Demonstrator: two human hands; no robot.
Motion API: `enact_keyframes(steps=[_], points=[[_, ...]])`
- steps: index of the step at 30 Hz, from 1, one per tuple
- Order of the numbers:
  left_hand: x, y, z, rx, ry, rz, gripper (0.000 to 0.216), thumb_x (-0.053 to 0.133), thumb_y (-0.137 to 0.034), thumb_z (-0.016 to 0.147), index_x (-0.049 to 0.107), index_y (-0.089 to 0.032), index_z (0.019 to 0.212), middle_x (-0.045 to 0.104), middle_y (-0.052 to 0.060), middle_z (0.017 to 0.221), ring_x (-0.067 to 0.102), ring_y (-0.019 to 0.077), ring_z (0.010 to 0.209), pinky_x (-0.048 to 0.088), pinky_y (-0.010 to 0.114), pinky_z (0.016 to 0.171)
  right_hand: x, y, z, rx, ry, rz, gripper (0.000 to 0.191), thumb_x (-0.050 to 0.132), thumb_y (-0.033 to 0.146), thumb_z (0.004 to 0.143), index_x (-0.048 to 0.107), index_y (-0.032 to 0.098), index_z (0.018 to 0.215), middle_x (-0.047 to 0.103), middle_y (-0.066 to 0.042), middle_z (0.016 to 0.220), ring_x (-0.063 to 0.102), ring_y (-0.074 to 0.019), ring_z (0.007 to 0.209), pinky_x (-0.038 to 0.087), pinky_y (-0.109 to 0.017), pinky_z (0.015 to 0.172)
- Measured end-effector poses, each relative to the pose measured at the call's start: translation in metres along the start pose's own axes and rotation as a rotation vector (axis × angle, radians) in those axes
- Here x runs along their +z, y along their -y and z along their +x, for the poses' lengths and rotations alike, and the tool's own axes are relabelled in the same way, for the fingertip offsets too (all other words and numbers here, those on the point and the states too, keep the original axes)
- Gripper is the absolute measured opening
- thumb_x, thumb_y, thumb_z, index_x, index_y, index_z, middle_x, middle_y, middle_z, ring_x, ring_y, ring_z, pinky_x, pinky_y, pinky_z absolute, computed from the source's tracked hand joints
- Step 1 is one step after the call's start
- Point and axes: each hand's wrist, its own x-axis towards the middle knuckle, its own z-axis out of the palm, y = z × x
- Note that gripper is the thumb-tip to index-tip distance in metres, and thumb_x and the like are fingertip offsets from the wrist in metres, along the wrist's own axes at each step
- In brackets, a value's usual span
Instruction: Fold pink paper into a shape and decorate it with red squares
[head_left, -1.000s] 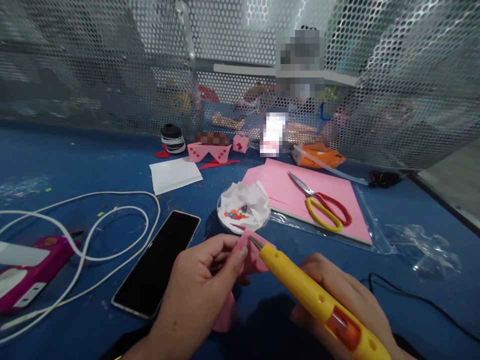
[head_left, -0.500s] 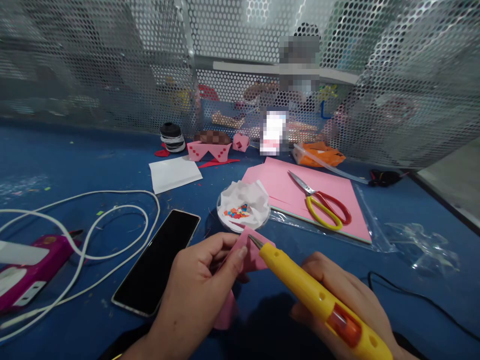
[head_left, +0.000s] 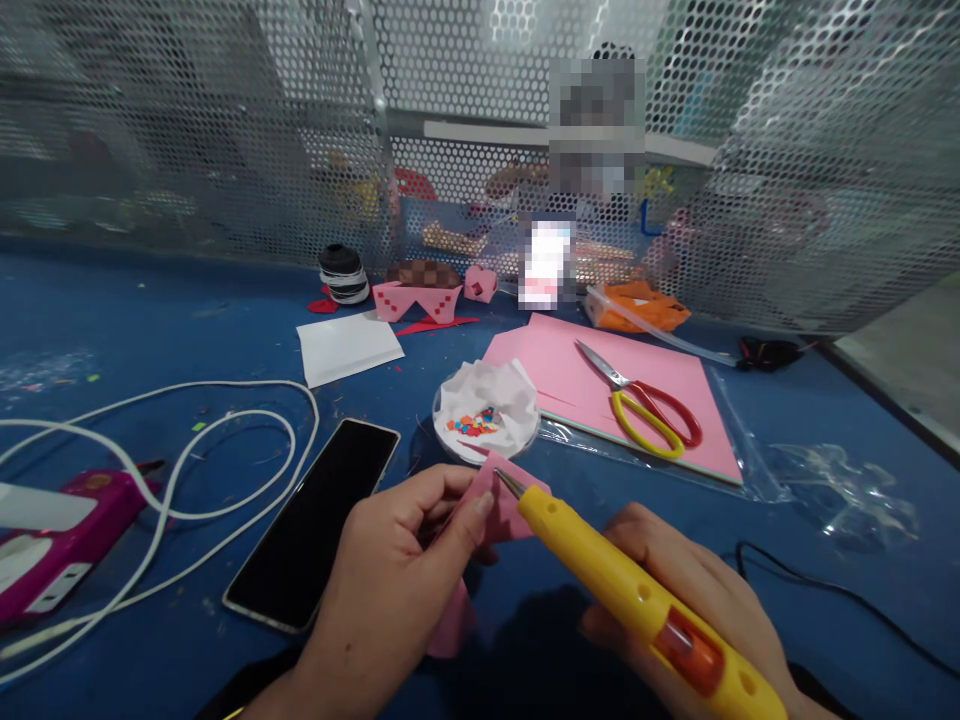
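Note:
A folded strip of pink paper (head_left: 516,514) is pinched between the thumb and fingers of my left hand (head_left: 409,565). Part of it hangs down below that hand. My right hand (head_left: 694,590) is wrapped round a yellow soldering iron (head_left: 600,570) with an orange window in its handle. The iron's pointed metal tip rests at the paper, near my left thumb. Just beyond the paper stands a round clear dish (head_left: 439,425) lined with white tissue (head_left: 514,390), with several tiny coloured pieces (head_left: 476,424) in it.
Red-and-yellow scissors (head_left: 637,405) lie on pink sheets (head_left: 540,355). A black phone (head_left: 319,525), a white cable (head_left: 307,400) and a magenta device (head_left: 82,530) are at the left. Behind stand a thread spool (head_left: 345,275), pink paper glasses (head_left: 416,302) and a perforated metal screen (head_left: 465,80).

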Motion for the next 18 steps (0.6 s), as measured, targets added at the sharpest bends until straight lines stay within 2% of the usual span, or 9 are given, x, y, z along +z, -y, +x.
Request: enact_keyframes(steps=[10, 18], points=[[-0.0006, -0.0008, 0.004, 0.06, -0.045, 0.034, 0.019, 0.063, -0.033, 0.089, 0.078, -0.025, 0.098, 0.071, -0.003, 0.066, 0.066, 0.01, 0.06, 0.053, 0.015, 0.056, -0.0046, 0.0005, 0.004, -0.075, 0.044, 0.009, 0.028, 0.063, 0.045, 0.091, 0.053, 0.023, 0.075, 0.056, 0.007, 0.06, 0.052, -0.0076, 0.045, 0.04, -0.019, 0.042], [0.0, -0.0034, 0.0016, 0.017, -0.027, -0.018, 0.021, 0.065, -0.038, 0.088, 0.078, -0.024, 0.097, 0.075, -0.001, 0.074, 0.069, 0.0122, 0.064, 0.056, 0.018, 0.059, -0.0018, 0.0009, 0.0016, -0.025, -0.04, -0.008, 0.031, 0.057, 0.05, 0.094, 0.053, 0.024, 0.076, 0.054, 0.006, 0.061, 0.049, -0.0082, 0.045, 0.036, -0.02, 0.042]])
